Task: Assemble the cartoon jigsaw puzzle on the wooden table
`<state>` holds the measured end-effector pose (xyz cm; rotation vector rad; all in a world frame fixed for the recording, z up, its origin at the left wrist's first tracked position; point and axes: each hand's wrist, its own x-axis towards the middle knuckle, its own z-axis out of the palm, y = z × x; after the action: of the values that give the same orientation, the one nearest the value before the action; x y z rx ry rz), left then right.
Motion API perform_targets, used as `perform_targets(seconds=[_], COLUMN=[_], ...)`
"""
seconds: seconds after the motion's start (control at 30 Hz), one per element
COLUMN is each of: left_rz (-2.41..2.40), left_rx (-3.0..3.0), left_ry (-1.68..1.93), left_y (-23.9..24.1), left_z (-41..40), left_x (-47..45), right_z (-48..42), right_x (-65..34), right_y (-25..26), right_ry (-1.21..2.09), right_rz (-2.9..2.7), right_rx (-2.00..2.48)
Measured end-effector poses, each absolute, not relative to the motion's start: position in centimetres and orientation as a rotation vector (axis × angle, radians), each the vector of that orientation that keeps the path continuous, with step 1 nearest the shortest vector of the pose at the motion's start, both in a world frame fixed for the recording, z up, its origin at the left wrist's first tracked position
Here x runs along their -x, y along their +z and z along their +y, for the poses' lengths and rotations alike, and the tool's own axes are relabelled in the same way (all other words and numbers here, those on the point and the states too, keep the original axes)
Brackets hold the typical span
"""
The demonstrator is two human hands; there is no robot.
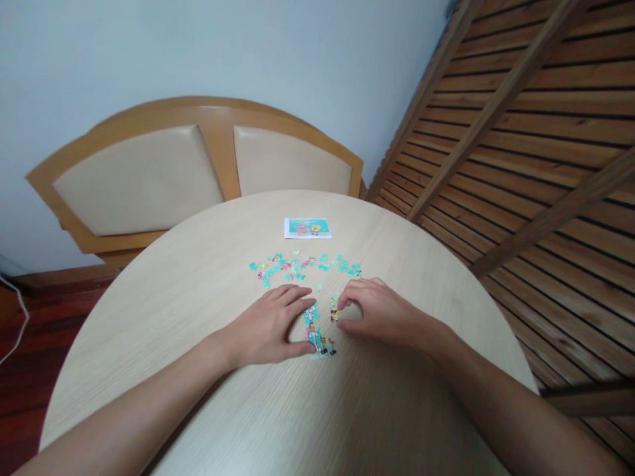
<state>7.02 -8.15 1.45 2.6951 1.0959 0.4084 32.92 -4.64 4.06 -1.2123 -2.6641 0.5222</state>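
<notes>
My left hand [275,324] lies flat on the round table [198,297], fingers stretched out and touching the left edge of a small joined patch of puzzle [317,334]. My right hand [377,311] is curled, its thumb and forefinger pinched on a small puzzle piece [335,309] at the patch's right side. A band of loose turquoise and pink puzzle pieces [302,266] is scattered just beyond both hands. Farther back lies a small reference picture card [307,228].
A wooden headboard with two beige padded panels [198,172] leans against the pale wall behind the table. A slatted wooden frame [520,152] stands slanted at the right. Dark red floor and a white cable [14,324] show at the left.
</notes>
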Motion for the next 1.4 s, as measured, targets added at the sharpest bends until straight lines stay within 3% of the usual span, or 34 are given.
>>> perform_targets(seconds=[0.37, 1.4], left_rz=[1.078, 1.09], left_rx=[-2.68, -2.695], left_ry=[0.46, 0.412], left_y=[1.2, 1.2], left_z=[-8.2, -8.0], left_x=[-6.9, -6.9], right_z=[-4.7, -5.0], right_x=[-32.7, -32.0], right_y=[4.1, 3.5], right_ry=[0.626, 0.485], right_rz=[-2.692, -2.739], right_rx=[1.162, 1.08])
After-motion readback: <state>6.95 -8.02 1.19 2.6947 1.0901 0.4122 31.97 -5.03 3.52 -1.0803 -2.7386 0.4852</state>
